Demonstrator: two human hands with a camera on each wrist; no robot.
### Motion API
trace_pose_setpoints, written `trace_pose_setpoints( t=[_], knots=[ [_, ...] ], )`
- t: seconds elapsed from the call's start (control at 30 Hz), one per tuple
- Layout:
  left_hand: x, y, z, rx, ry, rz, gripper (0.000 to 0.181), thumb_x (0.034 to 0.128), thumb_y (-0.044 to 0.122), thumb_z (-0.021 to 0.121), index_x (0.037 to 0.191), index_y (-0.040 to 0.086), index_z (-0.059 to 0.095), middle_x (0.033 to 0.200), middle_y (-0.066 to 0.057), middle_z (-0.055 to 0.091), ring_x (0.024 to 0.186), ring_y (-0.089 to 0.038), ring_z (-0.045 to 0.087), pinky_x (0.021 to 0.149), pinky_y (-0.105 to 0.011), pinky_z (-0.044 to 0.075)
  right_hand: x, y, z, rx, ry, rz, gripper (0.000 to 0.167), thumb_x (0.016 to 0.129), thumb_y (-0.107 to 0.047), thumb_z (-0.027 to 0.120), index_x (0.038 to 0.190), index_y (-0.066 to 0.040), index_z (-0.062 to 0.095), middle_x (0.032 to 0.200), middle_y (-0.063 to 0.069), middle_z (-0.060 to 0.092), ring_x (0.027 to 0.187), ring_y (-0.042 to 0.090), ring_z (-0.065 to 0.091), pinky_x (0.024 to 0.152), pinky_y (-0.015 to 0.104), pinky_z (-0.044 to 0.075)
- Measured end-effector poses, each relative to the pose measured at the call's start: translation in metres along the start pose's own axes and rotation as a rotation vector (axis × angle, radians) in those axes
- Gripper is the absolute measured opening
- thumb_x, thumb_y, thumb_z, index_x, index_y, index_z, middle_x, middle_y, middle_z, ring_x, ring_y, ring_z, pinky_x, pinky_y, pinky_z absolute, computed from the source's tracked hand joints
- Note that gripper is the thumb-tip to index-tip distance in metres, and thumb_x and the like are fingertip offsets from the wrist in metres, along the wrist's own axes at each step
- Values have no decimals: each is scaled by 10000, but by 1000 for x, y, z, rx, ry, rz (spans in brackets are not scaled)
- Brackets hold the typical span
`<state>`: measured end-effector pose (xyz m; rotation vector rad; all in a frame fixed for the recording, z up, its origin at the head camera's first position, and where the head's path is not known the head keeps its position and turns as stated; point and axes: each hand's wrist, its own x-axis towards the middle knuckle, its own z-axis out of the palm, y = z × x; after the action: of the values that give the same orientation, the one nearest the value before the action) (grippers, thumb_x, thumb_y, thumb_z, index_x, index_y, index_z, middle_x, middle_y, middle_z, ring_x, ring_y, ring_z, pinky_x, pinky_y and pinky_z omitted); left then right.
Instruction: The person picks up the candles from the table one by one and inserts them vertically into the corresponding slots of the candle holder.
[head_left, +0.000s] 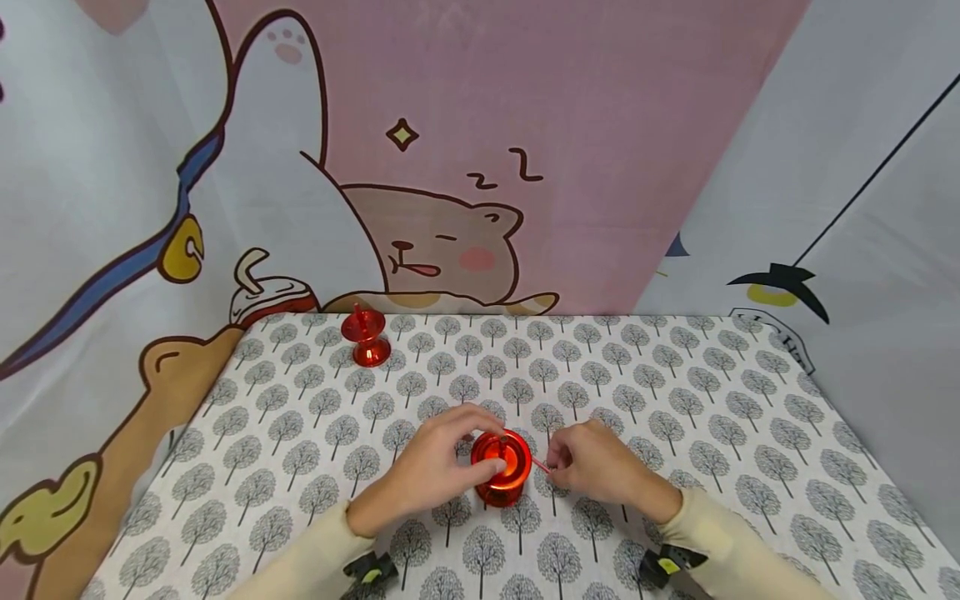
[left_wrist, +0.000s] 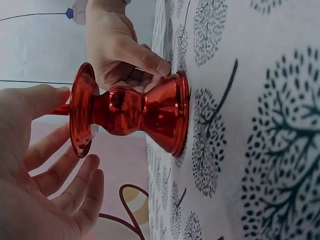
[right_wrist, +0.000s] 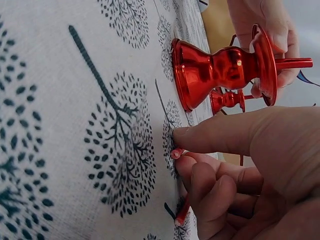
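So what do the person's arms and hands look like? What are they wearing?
Both arms have long, pale cream sleeves ending near the wrists. The left hand and right hand are bare, with no gloves. By each wrist is a small black gadget with a yellow-green patch.

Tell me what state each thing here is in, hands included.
Patterned cloth: spread out.
Front red holder: standing upright on the cloth.
Back red holder: standing upright, untouched.
Thin red piece: pinched, its full length hidden.
Left hand: holding the front red holder near its top.
Right hand: pinching the thin red piece.
Cartoon backdrop: hanging behind.
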<state>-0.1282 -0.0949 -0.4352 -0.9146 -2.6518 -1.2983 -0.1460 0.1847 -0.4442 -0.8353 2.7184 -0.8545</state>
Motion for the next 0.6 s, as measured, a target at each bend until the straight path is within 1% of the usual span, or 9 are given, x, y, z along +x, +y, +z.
trace_pose_setpoints(
  t=[0.17, 0.23, 0.43, 0.6],
  knots=[
    [2, 0, 0, -18, -20, 14, 307, 949, 190, 855, 1233, 97, 784, 1343, 21, 742, 1278, -211, 679, 1147, -520, 514, -1, -2, -1, -2, -6, 16, 254, 808, -64, 936, 777, -188, 717, 677, -159, 600, 581, 17, 533, 572, 231, 508],
    [3, -1, 0, -37, -28, 25, 304, 954, 184, 853, 1235, 90, 784, 1337, 15, 746, 1274, -212, 682, 1158, -513, 508, -1, -2, -1, -10, -7, 24, 259, 805, -70, 935, 766, -197, 712, 676, -162, 598, 581, 18, 529, 575, 230, 502],
    [6, -6, 0, -111, -33, 52, 299, 950, 159, 869, 1231, 91, 789, 1307, -10, 762, 1238, -190, 698, 1116, -436, 548, -2, -3, 0, -17, -15, 37, 254, 806, -58, 914, 759, -201, 710, 677, -159, 604, 579, 27, 537, 570, 230, 505],
    [6, -8, -1, -143, -28, 58, 292, 948, 164, 879, 1224, 114, 799, 1298, -22, 770, 1252, -175, 690, 1125, -469, 537, -2, -5, 1, -18, -20, 32, 251, 802, -35, 890, 748, -190, 701, 680, -144, 601, 577, 33, 540, 571, 235, 512]
  ],
)
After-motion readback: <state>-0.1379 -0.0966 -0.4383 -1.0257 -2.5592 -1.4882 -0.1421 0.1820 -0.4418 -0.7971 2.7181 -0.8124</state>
